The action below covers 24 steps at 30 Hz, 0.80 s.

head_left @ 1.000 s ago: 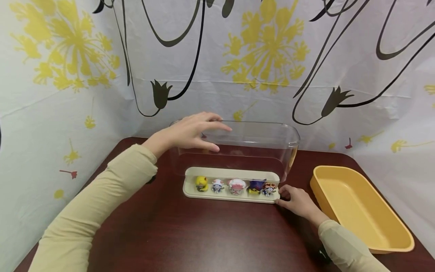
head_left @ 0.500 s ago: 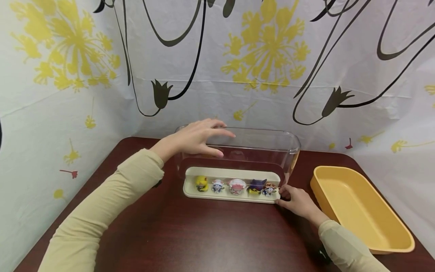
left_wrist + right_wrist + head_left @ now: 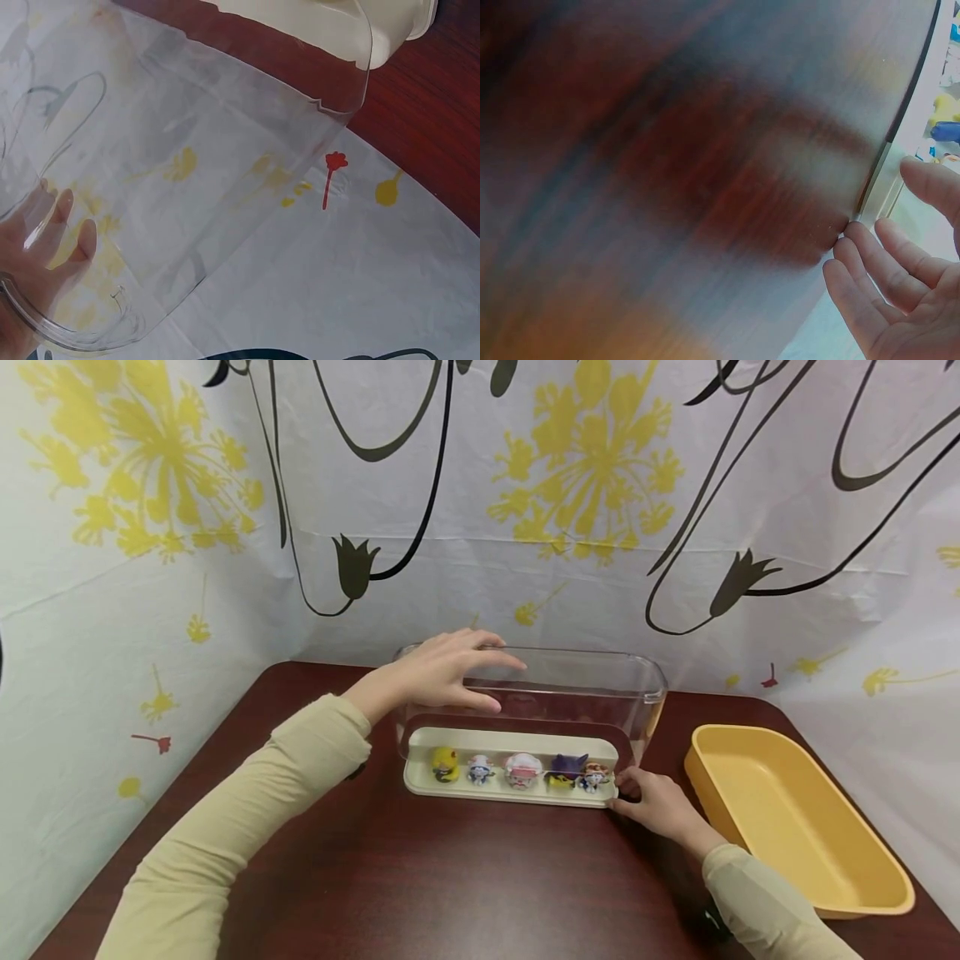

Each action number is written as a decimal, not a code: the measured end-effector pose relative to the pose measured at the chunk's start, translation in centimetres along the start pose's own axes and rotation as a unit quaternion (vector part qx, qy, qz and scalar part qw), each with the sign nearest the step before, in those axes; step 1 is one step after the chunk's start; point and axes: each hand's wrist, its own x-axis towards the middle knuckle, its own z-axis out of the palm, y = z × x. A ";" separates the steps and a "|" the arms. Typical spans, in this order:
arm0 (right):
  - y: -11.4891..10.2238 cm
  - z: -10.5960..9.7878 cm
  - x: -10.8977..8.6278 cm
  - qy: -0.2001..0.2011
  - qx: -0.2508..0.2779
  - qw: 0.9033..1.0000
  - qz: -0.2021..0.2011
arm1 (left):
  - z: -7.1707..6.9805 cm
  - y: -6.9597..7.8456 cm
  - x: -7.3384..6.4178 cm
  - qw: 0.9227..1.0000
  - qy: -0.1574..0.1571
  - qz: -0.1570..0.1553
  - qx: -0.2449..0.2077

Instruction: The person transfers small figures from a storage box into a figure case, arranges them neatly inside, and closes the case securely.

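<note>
In the head view a cream tray (image 3: pixel 418 782) holds several small toy figures, among them a yellow one (image 3: pixel 445 765), a white-and-pink one (image 3: pixel 522 771) and a purple one (image 3: pixel 567 770). A large clear plastic box (image 3: pixel 592 672) stands behind and partly over the tray, its lower front edge crossing the figures. My left hand (image 3: pixel 450 672) reaches over the box's left end, fingers spread; the left wrist view shows those fingers through the clear wall, past the curved rim. My right hand (image 3: pixel 660 806) holds the tray's right end between thumb and fingers.
A yellow rectangular tub (image 3: pixel 795 827) stands at the right of the dark red table (image 3: pixel 450 885). Patterned white cloth (image 3: pixel 465 493) hangs behind and at both sides.
The clear box has shifted slightly right and its top rim has sunk, the front edge coming lower across the figures. My left hand has moved right and down with it. My right hand stays put.
</note>
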 end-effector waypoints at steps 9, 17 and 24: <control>-0.1 -0.1 -0.1 0.001 0.003 1.000 0.000 | 0.6 0.2 0.0 1.000 -0.009 -0.012 -0.003; -0.1 -0.1 0.0 0.000 0.000 1.000 0.001 | 0.9 0.2 0.0 1.000 -0.008 -0.015 -0.002; 0.0 -0.1 0.0 -0.006 0.000 1.000 0.000 | 1.3 0.2 0.0 1.000 -0.012 -0.020 -0.001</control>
